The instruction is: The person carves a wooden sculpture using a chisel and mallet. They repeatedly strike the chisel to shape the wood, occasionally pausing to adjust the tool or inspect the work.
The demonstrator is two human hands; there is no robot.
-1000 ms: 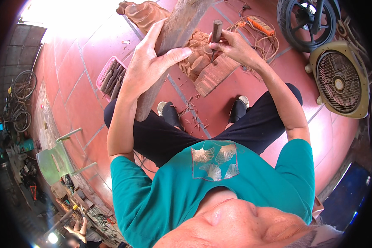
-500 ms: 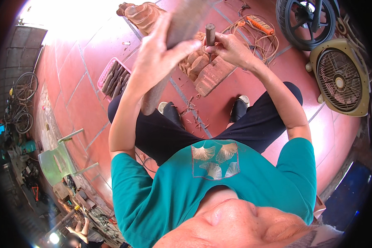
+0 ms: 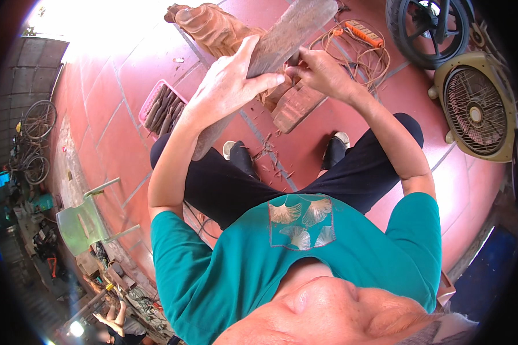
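My left hand (image 3: 227,83) is closed around a long, worn wooden mallet (image 3: 296,31), which slants from near my left knee up to the far right. The mallet's far end lies over the top of a chisel (image 3: 294,58), whose dark handle my right hand (image 3: 323,73) pinches. Mallet and fingers hide most of the chisel. Below my right hand lies a carved block of reddish wood (image 3: 299,107), tilted on the floor between my feet. Farther off to the left, carved wood with flowing folds (image 3: 213,29) shows; my left hand hides whether the two are one piece.
A pink basket (image 3: 146,107) of dark-handled tools stands left of my knee. Wood chips (image 3: 267,150) litter the tiles. An orange power strip (image 3: 364,34) with tangled cord, a wheel (image 3: 429,31) and a box fan (image 3: 475,109) are at right. A green chair (image 3: 80,227) stands left.
The mallet, blurred and raised before, has swung down and right onto the chisel's top, covering most of its handle. My right hand stays nearly in place.
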